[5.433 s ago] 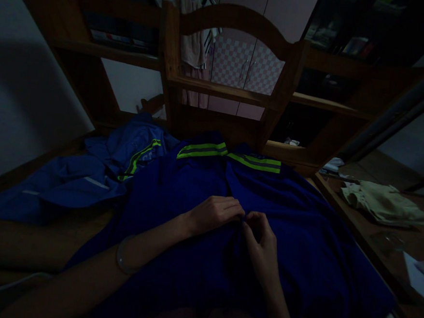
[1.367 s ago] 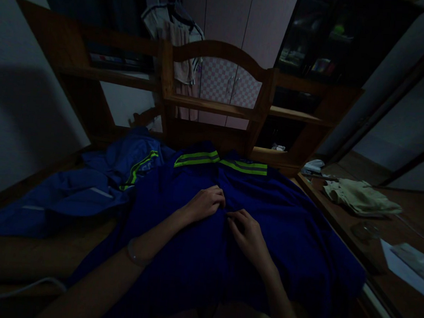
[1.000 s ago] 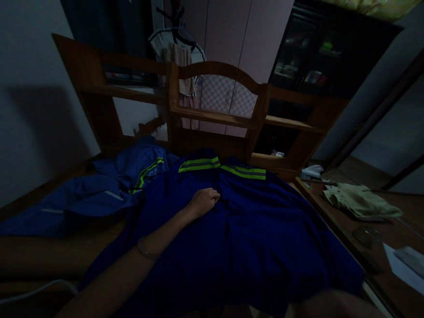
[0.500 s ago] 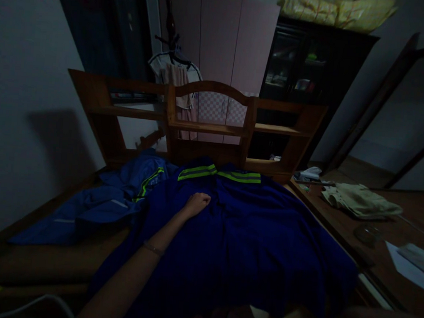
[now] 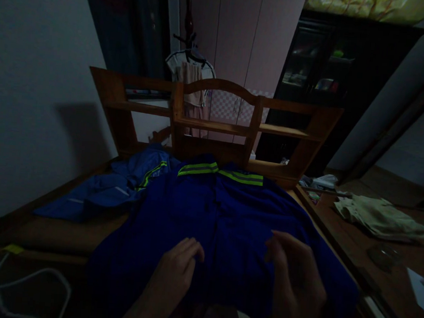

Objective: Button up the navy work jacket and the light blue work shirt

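Note:
A dark blue shirt with a neon-green striped collar lies spread flat on a wooden bed. My left hand rests low on the shirt's front, its fingers bent and pressed together onto the cloth. My right hand hovers over the shirt's lower right part. Its fingers are curved and smeared by motion, and I see nothing in them.
A lighter blue garment lies crumpled to the left of the shirt. The wooden headboard with shelves stands behind. On the floor to the right lie a beige garment and papers. A white cable curls at bottom left.
My left hand has drawn back from near the collar to the shirt's lower front. My right hand, out of view half a second ago, has come in over the shirt's right side.

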Demonstrator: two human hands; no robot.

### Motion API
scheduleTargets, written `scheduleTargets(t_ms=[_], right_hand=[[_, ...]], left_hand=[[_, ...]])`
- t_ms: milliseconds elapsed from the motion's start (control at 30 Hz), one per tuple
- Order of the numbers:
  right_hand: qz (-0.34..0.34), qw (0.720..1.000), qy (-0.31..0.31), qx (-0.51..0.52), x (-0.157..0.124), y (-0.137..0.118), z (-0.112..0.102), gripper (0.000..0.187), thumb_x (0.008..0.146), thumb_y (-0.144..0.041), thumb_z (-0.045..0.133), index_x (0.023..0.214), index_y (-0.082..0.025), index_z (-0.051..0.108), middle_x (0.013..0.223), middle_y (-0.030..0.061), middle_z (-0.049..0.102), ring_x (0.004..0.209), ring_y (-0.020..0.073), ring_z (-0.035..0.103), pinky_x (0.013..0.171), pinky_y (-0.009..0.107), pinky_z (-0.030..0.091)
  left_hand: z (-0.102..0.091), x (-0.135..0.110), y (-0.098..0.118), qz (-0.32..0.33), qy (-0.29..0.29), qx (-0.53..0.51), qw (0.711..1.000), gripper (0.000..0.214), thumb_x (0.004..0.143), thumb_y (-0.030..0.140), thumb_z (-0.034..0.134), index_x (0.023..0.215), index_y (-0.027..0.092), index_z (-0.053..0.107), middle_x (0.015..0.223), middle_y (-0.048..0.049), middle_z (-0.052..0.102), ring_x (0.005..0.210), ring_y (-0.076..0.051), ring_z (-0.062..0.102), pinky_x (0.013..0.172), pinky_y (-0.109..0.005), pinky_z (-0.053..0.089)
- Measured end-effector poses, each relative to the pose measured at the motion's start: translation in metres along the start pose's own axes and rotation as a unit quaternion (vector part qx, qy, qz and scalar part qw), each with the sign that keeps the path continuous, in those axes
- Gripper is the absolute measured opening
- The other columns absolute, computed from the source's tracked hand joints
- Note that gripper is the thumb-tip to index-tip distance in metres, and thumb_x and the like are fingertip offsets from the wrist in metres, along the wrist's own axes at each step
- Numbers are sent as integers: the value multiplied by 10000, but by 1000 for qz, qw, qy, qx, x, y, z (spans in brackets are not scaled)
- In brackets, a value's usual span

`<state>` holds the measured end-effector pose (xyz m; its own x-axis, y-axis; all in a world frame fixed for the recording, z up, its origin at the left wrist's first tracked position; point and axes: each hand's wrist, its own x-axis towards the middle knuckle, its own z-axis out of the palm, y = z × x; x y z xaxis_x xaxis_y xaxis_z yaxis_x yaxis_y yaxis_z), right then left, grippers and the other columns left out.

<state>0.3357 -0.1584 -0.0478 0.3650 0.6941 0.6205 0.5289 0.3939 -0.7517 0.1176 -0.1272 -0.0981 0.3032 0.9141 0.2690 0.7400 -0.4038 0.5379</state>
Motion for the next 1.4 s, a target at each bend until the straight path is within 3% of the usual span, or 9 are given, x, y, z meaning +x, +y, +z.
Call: scheduleTargets(t_ms=[133,233,333,533,767,1000,1133,1233,1400], right_hand=[[48,987,-151,33,1,43,34,137,915,-295,512,948,-220,621,913,19,625,866,165,594,771,262,451],[39,970,-233,52,-15,57,43,138,931,-260,471,941,-222,603,923,24,608,890,166,585,787,260,447],[43,962,-268,42,-34,62,43,159,933,-230,440,919,-221,598,959,36,590,916,172,578,803,266,453],[40,962,-271,-16,-57,72,39,160,911,-222,481,973,-235,628,1136,65,544,1079,204,531,915,315,448],[44,968,-249,-3,-60,73,42,213,914,-214,476,1040,-228,647,1153,94,526,1062,219,546,901,346,484],[47,966,-255,0,-58,74,48,270,902,-225,503,1120,-255,659,1153,95,520,1035,209,546,869,334,489],[131,971,-192,60,-52,88,41,277,900,-306,531,1141,-246,653,1150,83,561,1049,201,566,887,314,477],[226,951,-152,146,-47,103,32,334,885,-373,558,1163,-205,638,1193,92,590,1111,223,557,922,322,464],[279,924,-157,210,-46,113,27,374,852,-386,601,1175,-198,628,1231,107,588,1166,262,527,970,385,433]], left_hand=[[23,-39,-10,-44,74,-63,994,282,931,160,328,1074,250,554,1198,-30,571,1139,-156,519,977,-312,428],[45,-39,-15,-40,81,-67,994,279,944,195,349,1116,256,561,1205,-37,574,1144,-162,526,972,-323,449],[59,-28,-9,-43,71,-67,994,290,942,205,365,1146,239,569,1157,-69,579,1114,-183,538,964,-359,461],[60,-5,1,-40,20,-71,996,314,914,190,409,1168,257,581,1120,-71,547,1067,-207,529,953,-413,456],[71,10,16,-56,0,-197,979,305,923,195,412,1142,287,604,1070,-45,563,1000,-165,569,906,-310,493],[77,16,7,-83,-7,-205,975,357,849,128,484,1165,249,597,1159,-50,543,1041,-163,566,934,-292,475],[70,21,5,-88,-21,-184,979,408,818,123,538,1205,246,576,1074,-40,566,867,-140,590,852,-284,487],[68,22,5,-82,-11,-188,979,369,829,185,573,1191,255,586,1028,-34,571,837,-139,586,834,-282,478],[70,22,8,-85,-15,-193,977,184,835,220,584,990,250,677,1029,-37,567,882,-152,583,822,-273,471]])
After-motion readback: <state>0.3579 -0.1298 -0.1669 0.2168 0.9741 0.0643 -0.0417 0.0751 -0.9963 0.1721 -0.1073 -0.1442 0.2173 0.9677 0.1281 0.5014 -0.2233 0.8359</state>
